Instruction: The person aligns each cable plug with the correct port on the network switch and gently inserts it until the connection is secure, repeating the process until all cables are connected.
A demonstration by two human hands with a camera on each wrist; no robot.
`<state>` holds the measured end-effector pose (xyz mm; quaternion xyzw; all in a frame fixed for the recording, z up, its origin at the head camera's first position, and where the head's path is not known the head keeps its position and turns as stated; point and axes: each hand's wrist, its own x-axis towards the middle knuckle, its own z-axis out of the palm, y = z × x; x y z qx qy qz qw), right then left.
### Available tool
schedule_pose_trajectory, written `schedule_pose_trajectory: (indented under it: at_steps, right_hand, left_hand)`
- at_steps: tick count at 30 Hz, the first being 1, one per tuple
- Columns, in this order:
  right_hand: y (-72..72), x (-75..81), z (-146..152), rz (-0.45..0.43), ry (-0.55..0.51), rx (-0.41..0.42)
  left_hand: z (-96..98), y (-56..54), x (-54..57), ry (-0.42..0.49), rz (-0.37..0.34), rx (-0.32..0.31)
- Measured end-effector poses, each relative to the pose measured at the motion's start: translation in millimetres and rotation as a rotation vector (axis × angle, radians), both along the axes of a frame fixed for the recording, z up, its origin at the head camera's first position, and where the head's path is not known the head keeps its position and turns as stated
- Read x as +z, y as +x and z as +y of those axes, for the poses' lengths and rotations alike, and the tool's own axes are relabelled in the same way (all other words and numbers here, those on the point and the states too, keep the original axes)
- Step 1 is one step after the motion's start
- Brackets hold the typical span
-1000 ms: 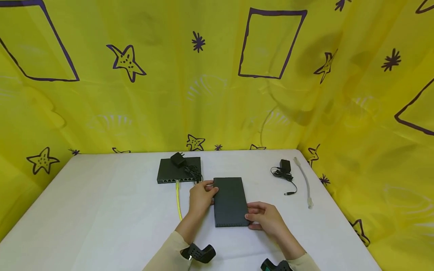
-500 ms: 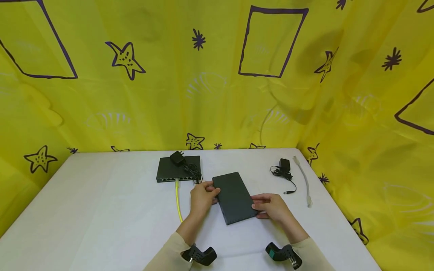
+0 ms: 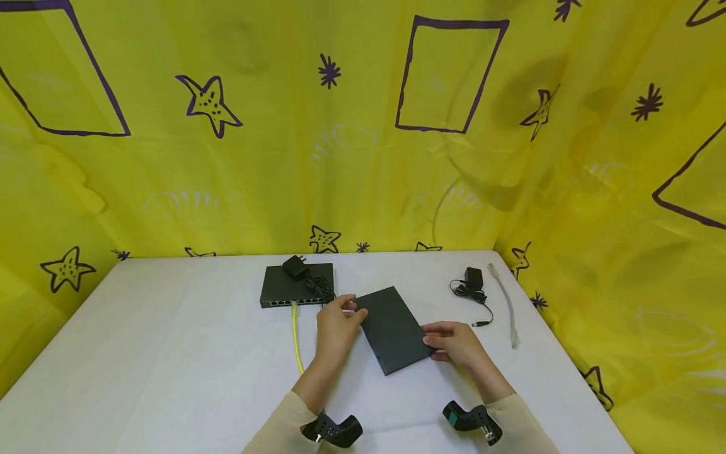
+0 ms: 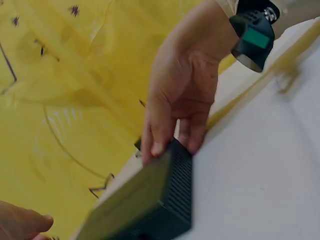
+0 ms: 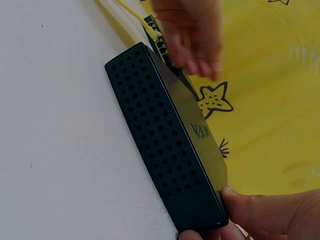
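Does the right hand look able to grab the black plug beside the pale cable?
Probably yes: nothing seems to stand between the right hand and the black plug. But that hand grips the dark box, so it would likely have to let go first.

Beige sleeves (image 3: pixel 283 427) meet black wrist cameras (image 3: pixel 334 432), the right one marked by a green patch (image 3: pixel 452 417)

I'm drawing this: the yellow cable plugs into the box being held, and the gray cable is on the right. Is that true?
No: the head view shows the yellow cable plugged into the back box, not the held box. The rest fits.
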<state>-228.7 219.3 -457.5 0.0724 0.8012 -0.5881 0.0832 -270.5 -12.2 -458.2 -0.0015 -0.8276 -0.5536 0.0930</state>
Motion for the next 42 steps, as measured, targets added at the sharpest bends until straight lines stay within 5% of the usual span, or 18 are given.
schedule_pose_trajectory:
  at_steps: [3, 7, 12, 15, 21, 28, 35, 42]
  right_hand:
    - [0.5, -0.3, 0, 0.022, 0.001, -0.014]
    - [0.4, -2.8, -1, 0.03, 0.0, -0.03]
    - [2.2, -7.5, -1, 0.031, -0.016, -0.044]
    - [3.3, -9.8, -2, 0.027, -0.024, -0.049]
    - [5.4, -9.8, -4, 0.027, -0.022, -0.062]
    - [7.3, -5.4, -3, 0.028, -0.016, -0.089]
    - [29.6, -1.6, 2, -0.007, -0.107, -0.144]
    - [37.3, -13.5, -18, 0.017, -0.218, -0.306]
  left_hand:
    - [1.3, -12.9, 19.6, -0.081, 0.028, -0.115]
    - [1.9, -44.2, 40.4, -0.265, -0.024, -0.267]
    - [2.2, -80.8, 47.9, -0.542, -0.109, -0.423]
    - [0.6, -92.6, 44.8, -0.597, -0.209, -0.477]
    - [-0.1, -99.0, 34.9, -0.531, -0.343, -0.554]
    - [2.1, -105.0, 32.3, -0.557, -0.323, -0.611]
    - [4.3, -108.4, 35.9, -0.533, -0.369, -0.656]
    - [1.8, -105.1, 39.7, -0.567, -0.36, -0.64]
